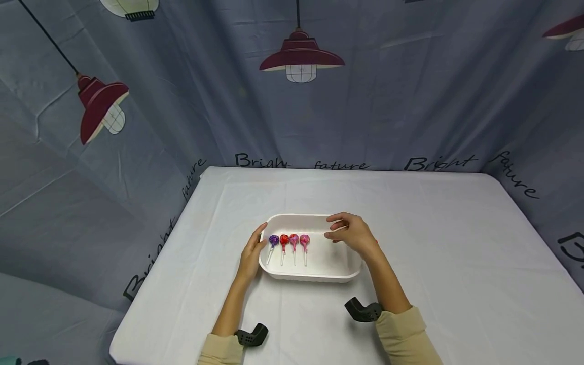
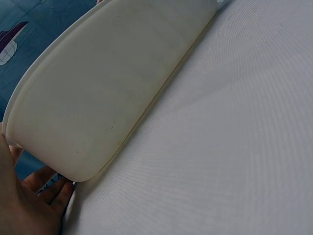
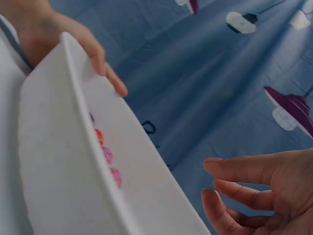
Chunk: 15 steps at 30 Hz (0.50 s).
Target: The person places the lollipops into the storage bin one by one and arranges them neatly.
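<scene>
A white plastic tray [image 1: 328, 264] stands on the table. Inside its left half several lollipops lie in a row, sticks toward the person: a purple lollipop [image 1: 274, 240], a red lollipop [image 1: 284, 239] and two pink lollipops [image 1: 304, 240] at the right end of the row. My left hand [image 1: 249, 258] holds the tray's left end, thumb at the rim and fingers along the outer wall. Over the tray's right part hovers my right hand [image 1: 355, 234], fingers loosely bent and apart, with nothing between them in the right wrist view.
A white cloth covers the table [image 1: 433, 228] around the tray. Behind it hangs a grey-blue curtain [image 1: 388, 101] printed with red lamps and lettering. Each wrist wears a black camera mount [image 1: 363, 310].
</scene>
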### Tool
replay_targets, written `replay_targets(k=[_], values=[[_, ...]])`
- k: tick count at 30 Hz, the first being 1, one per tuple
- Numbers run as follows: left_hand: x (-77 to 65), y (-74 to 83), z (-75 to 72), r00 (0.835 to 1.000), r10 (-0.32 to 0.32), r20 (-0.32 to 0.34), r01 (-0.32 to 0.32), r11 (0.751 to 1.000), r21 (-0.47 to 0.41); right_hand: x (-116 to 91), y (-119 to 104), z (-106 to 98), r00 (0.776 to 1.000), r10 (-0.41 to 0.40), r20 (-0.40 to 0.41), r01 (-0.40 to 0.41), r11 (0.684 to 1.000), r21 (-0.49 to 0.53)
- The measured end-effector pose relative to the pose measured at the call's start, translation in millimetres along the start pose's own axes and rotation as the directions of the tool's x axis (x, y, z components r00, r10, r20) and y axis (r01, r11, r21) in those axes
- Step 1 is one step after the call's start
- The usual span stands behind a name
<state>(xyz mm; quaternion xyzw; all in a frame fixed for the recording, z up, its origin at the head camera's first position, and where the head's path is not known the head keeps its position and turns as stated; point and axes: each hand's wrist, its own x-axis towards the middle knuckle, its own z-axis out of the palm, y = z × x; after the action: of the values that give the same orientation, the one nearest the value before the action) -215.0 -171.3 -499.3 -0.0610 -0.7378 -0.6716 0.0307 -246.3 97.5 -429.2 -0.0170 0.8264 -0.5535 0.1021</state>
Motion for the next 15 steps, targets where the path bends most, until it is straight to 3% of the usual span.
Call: replay_targets(k=[8,15], values=[[-0.2,-0.1,-0.1,1.0,0.002,0.006,-0.002,1.0,0.005,-8,7,-34,0.997,-0.047,-0.06,0.047,0.999,-0.005],[0.3,0.4,0.1,1.0,-0.011,-0.001,0.011,1.0,0.014,-14,22,-58,0.993,-0.017,-0.114,0.016,1.0,-0.006]])
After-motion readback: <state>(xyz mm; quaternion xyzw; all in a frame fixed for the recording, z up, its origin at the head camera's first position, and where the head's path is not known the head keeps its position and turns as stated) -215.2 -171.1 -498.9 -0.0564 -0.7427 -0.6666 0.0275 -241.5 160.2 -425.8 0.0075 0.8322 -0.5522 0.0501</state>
